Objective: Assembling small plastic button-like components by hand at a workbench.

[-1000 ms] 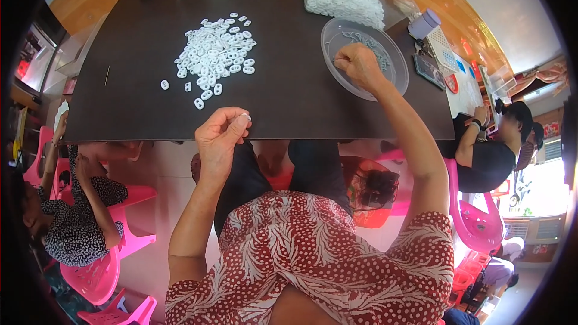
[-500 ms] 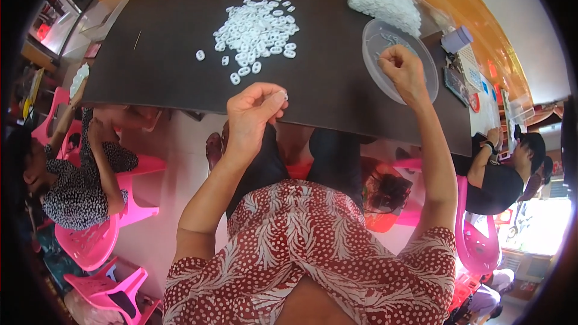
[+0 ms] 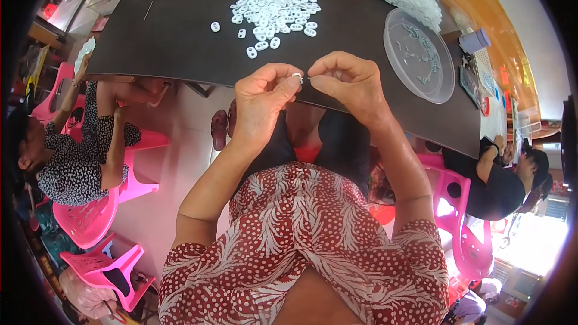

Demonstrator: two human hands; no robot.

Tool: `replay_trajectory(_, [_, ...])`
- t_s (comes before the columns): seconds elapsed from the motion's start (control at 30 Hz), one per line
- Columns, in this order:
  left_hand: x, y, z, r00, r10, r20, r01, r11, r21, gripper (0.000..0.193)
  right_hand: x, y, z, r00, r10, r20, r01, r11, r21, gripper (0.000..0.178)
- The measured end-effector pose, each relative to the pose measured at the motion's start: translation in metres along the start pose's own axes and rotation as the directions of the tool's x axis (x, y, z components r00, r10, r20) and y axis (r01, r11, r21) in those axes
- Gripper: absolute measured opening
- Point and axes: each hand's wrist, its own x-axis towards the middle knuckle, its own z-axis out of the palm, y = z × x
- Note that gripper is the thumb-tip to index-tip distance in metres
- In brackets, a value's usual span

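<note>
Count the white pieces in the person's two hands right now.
1 visible: a white piece pinched at the tips of the left hand. None shows in the right hand, though either hand may hide some.

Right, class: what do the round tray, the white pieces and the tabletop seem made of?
Round tray: probably smooth plastic, being translucent.
White pieces: likely smooth moulded plastic, given repeated shapes and neat holes.
Tabletop: dark, evenly coloured, dull sheen; perhaps laminate, unclear.

Glaring window (image 3: 537, 241) at lower right, bent edges, dark corners
</note>
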Motion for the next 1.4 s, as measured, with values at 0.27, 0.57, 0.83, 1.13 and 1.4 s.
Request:
replay_trajectory(0.27, [-0.005,-0.005,-0.004,0.999,0.02,0.026,-0.021,1.0,0.023,0.012,-0.004,-0.003,0.013,0.999,0.035,-0.029,-0.034,0.999,0.042,0.012])
replay_trajectory(0.57, [-0.008,-0.012,-0.003,0.987,0.157,-0.036,-0.149,0.975,0.162,0.005,-0.003,-0.003,0.019,0.998,0.055,-0.016,-0.054,0.997,0.055,0.011])
replay_trajectory(0.83, [-0.009,-0.016,-0.004,0.968,0.245,-0.053,-0.22,0.933,0.285,0.003,-0.005,0.0,0.027,0.992,0.112,-0.061,-0.106,0.989,0.099,0.012])
replay_trajectory(1.13, [-0.011,-0.002,-0.007,0.992,0.052,-0.118,-0.041,0.995,0.094,0.009,-0.005,0.004,0.038,0.996,0.005,-0.091,-0.011,0.998,-0.067,0.01])
replay_trajectory(1.4, [-0.013,-0.006,-0.007,0.989,0.061,-0.137,-0.046,0.993,0.113,0.009,-0.006,0.015,0.048,0.984,-0.103,-0.146,0.056,0.954,-0.296,0.006])
